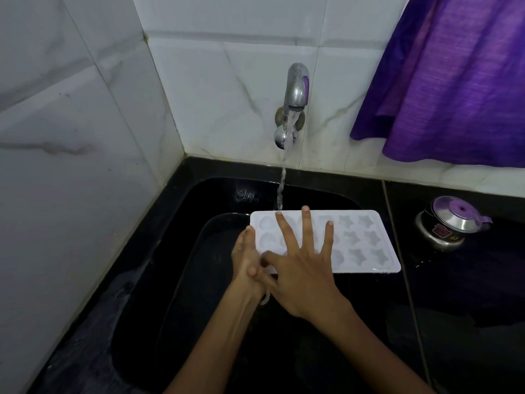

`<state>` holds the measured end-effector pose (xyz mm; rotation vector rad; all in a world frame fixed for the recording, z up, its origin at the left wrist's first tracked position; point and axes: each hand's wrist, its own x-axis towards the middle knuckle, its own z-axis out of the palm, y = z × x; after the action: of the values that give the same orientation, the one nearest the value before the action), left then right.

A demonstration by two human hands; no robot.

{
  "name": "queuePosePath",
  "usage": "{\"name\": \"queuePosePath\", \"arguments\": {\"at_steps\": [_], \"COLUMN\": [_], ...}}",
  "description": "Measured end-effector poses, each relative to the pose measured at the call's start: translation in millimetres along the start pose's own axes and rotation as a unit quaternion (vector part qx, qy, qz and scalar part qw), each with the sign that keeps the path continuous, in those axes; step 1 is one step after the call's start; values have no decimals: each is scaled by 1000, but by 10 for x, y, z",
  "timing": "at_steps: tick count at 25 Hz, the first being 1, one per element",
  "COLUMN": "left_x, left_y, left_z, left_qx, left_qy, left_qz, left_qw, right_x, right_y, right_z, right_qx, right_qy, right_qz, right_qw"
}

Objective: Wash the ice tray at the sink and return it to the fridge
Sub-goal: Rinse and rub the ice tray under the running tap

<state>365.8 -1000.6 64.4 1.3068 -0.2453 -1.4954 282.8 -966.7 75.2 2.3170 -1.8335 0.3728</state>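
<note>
- Where both forearms reach in over the black sink (176,280), the right hand (301,268) lies flat on the white ice tray (366,240), fingers straight and spread, gripping nothing.
- Left hand (247,260) holds the tray's left edge, fingers curled under it, thumb on the rim.
- Tray held level over the basin, star and round moulds facing up.
- Water runs from the chrome tap (295,89), landing just behind the tray's far edge.
- Steel kettle (451,223) on the right counter; purple curtain (454,81) above it.

Left hand (247,263) grips; right hand (305,268) lies flat, fingers spread.
</note>
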Motion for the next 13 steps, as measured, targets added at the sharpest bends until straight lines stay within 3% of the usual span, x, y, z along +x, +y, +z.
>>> {"name": "queuePosePath", "arguments": {"at_steps": [7,13], "left_x": [-9,6], "left_y": [23,23], "left_z": [20,-52], "left_qx": [-16,-26], "left_qy": [-3,-13], "left_qz": [-12,-16], "left_qw": [1000,999], "right_x": [40,55], "right_y": [-16,-24], "right_z": [12,-54], "right_qx": [-8,-16], "right_qy": [43,-37], "right_qz": [8,-3], "right_qw": [999,999]}}
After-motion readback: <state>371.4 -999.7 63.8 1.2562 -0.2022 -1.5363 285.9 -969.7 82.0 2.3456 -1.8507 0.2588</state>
